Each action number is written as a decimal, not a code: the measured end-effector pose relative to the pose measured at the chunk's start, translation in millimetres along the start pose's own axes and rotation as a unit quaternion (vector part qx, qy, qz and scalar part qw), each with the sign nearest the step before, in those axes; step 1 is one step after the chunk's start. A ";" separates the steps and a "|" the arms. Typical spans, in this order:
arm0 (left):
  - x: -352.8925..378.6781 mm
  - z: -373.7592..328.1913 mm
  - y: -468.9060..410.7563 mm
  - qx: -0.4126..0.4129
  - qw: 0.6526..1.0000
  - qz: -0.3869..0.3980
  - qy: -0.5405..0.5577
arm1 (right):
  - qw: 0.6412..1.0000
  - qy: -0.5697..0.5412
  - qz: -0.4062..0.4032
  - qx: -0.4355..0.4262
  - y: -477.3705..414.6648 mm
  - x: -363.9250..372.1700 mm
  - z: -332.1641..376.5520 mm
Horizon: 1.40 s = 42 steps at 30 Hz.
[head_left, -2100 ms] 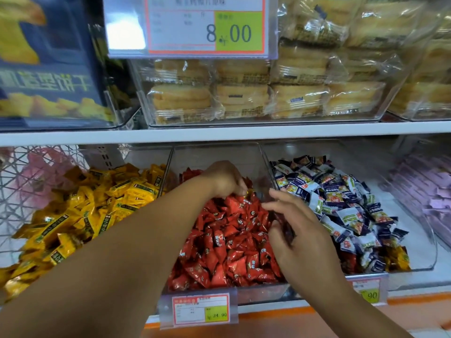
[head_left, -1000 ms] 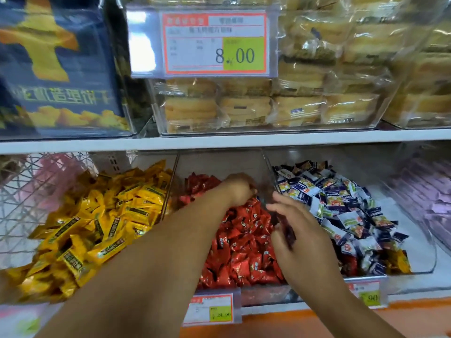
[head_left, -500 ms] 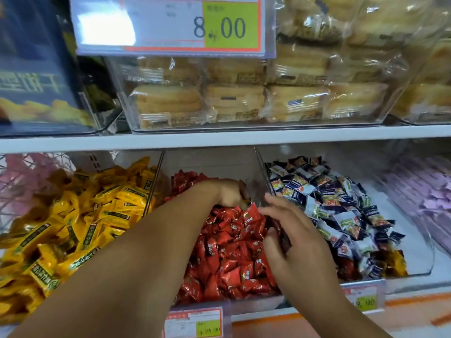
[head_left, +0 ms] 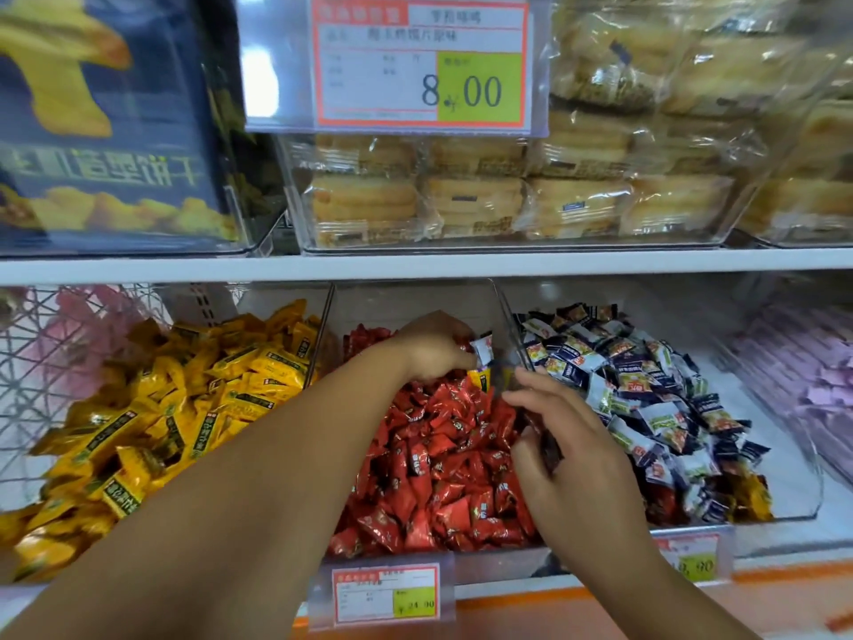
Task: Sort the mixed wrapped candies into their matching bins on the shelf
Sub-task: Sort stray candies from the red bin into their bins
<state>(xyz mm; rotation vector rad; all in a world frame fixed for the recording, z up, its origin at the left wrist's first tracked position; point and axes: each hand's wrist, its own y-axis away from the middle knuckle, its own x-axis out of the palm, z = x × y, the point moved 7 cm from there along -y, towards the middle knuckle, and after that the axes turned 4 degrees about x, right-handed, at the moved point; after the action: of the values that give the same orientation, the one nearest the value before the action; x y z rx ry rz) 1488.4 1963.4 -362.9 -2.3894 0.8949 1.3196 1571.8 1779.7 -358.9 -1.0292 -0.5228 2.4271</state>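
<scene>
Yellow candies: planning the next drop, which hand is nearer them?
Left. The left hand is over the red candies, next to the yellow candies; the right hand is farther right.

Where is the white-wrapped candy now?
In the head view, the left hand pinches the white-wrapped candy above the red candies, beside the clear divider.

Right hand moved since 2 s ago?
No. The right hand still straddles the clear divider between the red candies and the mixed candies; only the camera shifted.
</scene>
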 end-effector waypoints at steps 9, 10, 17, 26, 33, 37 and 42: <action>-40.8 -8.1 40.8 0.005 1.000 -0.017 -0.010 | 1.000 0.008 -0.003 -0.017 1.2 -1.7 5.5; -44.3 -13.0 44.5 0.012 1.000 -0.020 -0.017 | 1.000 0.008 -0.004 -0.017 1.0 -1.9 6.3; -35.7 -80.7 23.6 0.065 0.995 0.026 0.072 | 1.000 0.016 0.009 0.002 0.6 -0.5 4.1; 21.4 -7.6 -2.1 -0.006 0.996 0.034 -0.076 | 0.999 0.026 -0.015 -0.015 0.3 -0.8 6.2; 12.1 0.9 -10.8 0.009 0.993 -0.023 -0.117 | 1.000 0.020 -0.015 -0.009 -0.3 -1.5 6.4; -25.1 -9.0 18.6 0.016 0.993 -0.088 -0.074 | 0.999 0.042 -0.016 -0.014 0.0 -3.5 9.3; -79.5 7.8 104.5 -0.012 0.968 -0.252 -0.007 | 0.999 0.043 0.016 0.006 0.5 -1.3 8.9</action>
<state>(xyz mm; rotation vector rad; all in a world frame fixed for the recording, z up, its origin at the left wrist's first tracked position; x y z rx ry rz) 1385.9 1917.2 -294.7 -2.3962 0.2306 1.1410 1565.9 1777.1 -352.6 -1.1394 -0.4653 2.3980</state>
